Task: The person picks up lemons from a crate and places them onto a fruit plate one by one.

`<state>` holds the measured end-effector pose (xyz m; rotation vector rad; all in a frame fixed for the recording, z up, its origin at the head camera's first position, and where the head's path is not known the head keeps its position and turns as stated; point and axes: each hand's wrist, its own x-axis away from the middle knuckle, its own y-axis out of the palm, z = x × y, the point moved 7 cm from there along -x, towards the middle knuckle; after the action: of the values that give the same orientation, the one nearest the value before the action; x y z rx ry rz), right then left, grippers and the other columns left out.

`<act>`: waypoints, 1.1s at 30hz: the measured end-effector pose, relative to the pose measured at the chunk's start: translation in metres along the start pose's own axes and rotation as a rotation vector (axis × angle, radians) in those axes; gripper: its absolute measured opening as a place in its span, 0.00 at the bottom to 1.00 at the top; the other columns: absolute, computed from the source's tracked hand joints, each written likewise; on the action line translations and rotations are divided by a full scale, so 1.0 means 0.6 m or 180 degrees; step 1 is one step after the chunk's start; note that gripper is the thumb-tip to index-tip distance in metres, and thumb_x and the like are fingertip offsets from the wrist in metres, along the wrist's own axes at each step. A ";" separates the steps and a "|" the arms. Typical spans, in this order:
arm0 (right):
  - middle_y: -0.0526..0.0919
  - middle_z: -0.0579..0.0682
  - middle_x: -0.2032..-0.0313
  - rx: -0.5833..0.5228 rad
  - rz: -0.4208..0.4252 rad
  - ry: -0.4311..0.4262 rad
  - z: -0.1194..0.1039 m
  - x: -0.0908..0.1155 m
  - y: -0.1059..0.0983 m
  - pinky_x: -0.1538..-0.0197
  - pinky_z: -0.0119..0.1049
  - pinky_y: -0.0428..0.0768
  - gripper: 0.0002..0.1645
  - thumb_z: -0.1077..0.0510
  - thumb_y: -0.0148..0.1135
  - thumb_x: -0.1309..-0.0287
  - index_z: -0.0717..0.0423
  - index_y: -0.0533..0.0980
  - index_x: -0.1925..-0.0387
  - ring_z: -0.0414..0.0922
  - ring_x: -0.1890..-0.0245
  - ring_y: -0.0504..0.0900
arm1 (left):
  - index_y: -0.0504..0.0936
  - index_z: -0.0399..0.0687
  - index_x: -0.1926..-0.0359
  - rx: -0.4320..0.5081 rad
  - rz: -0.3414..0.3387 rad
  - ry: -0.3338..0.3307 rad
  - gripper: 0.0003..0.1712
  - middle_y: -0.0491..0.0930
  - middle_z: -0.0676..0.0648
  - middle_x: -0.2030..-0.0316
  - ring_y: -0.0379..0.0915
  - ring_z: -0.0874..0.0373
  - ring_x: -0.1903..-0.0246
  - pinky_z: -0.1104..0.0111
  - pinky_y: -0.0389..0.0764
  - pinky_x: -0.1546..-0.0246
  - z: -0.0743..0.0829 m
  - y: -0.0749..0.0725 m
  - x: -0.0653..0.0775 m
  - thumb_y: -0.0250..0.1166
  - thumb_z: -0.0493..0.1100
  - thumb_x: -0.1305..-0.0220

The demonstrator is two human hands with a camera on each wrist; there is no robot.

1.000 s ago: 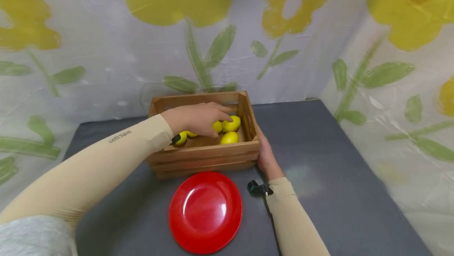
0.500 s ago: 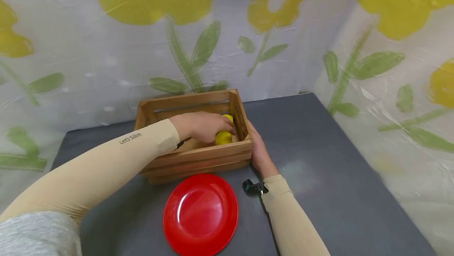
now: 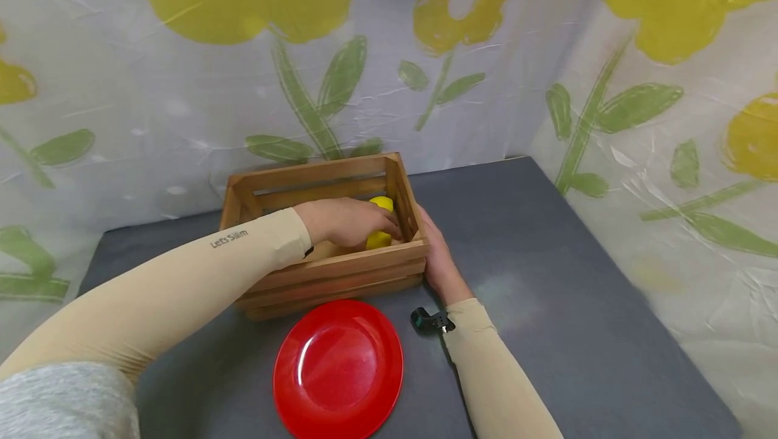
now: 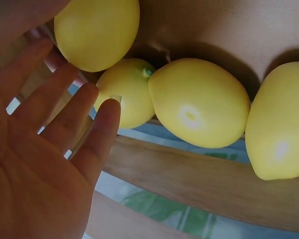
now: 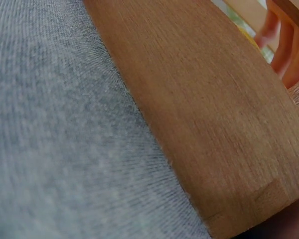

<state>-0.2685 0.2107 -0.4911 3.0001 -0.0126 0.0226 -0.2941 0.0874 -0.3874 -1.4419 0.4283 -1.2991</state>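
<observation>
Lemons (image 4: 199, 102) lie inside a slatted wooden crate (image 3: 334, 275), four of them showing in the left wrist view in an uneven row along the slats, neighbours close together. A person's left hand (image 3: 349, 221) reaches down among them, its fingers straight and slightly apart, the index fingertip overlapping one lemon in that view; whether it touches cannot be told. From above, two lemons show beside the hand, near the crate's right end. The right hand (image 3: 441, 262) rests against the outside of that end; its fingers are partly hidden, and whether they curl round the wood cannot be told. Just in front of the crate, a glossy red plate (image 3: 338, 368) sits on the dark grey desk (image 3: 559, 277). Beige sleeves (image 3: 176, 290) cover both forearms, the left one lettered, and a black device (image 3: 428, 321) is strapped at the right wrist. Behind, yellow flowers adorn a pale backdrop (image 3: 200, 98).
</observation>
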 end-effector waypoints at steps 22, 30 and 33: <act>0.61 0.47 0.16 -0.0008 0.0034 0.0018 -0.002 -0.005 -0.001 0.14 0.56 0.54 0.33 0.44 0.41 0.15 0.40 0.61 0.16 0.50 0.15 0.57 | 0.80 0.65 0.27 -0.0185 -0.0106 -0.0016 0.36 0.79 0.50 0.29 0.76 0.53 0.31 0.53 0.80 0.31 0.002 0.017 -0.026 0.56 0.27 0.25; 0.61 0.47 0.16 0.0024 0.0062 -0.0015 -0.005 -0.006 -0.001 0.14 0.57 0.54 0.33 0.45 0.40 0.15 0.40 0.63 0.16 0.50 0.16 0.58 | 0.83 0.64 0.29 -0.0181 -0.0080 0.0003 0.30 0.82 0.50 0.32 0.78 0.54 0.34 0.54 0.81 0.31 0.004 0.017 -0.027 0.58 0.31 0.23; 0.62 0.47 0.16 0.0010 0.0084 -0.0012 -0.004 -0.004 -0.002 0.14 0.56 0.55 0.32 0.45 0.40 0.15 0.41 0.63 0.16 0.50 0.16 0.58 | 0.84 0.63 0.30 -0.0209 -0.0076 -0.0001 0.28 0.83 0.50 0.33 0.79 0.55 0.35 0.53 0.81 0.32 0.005 0.016 -0.028 0.59 0.32 0.22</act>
<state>-0.2711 0.2123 -0.4889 3.0029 -0.0525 0.0196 -0.2937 0.0994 -0.4032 -1.5060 0.4585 -1.3145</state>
